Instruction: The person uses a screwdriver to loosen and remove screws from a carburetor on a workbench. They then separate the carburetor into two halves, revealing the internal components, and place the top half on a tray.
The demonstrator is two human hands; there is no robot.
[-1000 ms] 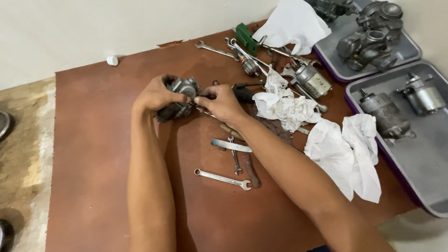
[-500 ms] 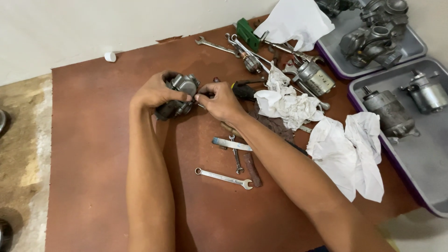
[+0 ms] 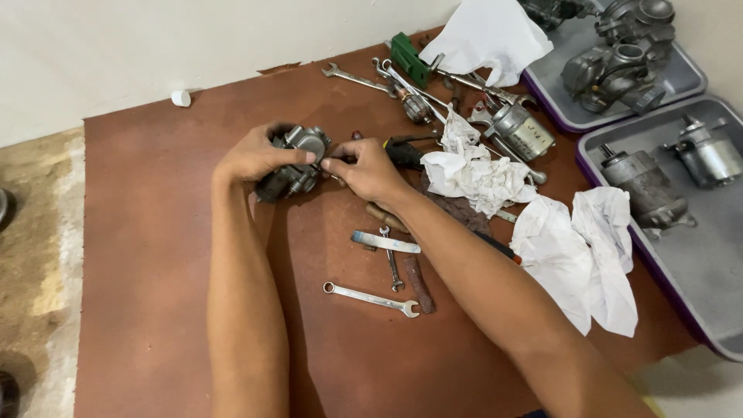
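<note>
The brown desk (image 3: pixel 155 325) carries it all: since a second ago hardly anything has shifted. The carburettor (image 3: pixel 298 159) sits at its middle, left hand (image 3: pixel 255 155) still clamped round it, right hand (image 3: pixel 371 170) pinching together at its side. Right of it: trays (image 3: pixel 696 255), rags (image 3: pixel 472 170). Nearer the body: spanner (image 3: pixel 371 298).

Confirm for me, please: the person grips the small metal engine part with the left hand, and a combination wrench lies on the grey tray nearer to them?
Not quite. The left hand does grip the small metal engine part, but the combination wrench lies on the brown board, not on the grey tray, as the head view shows.
</note>
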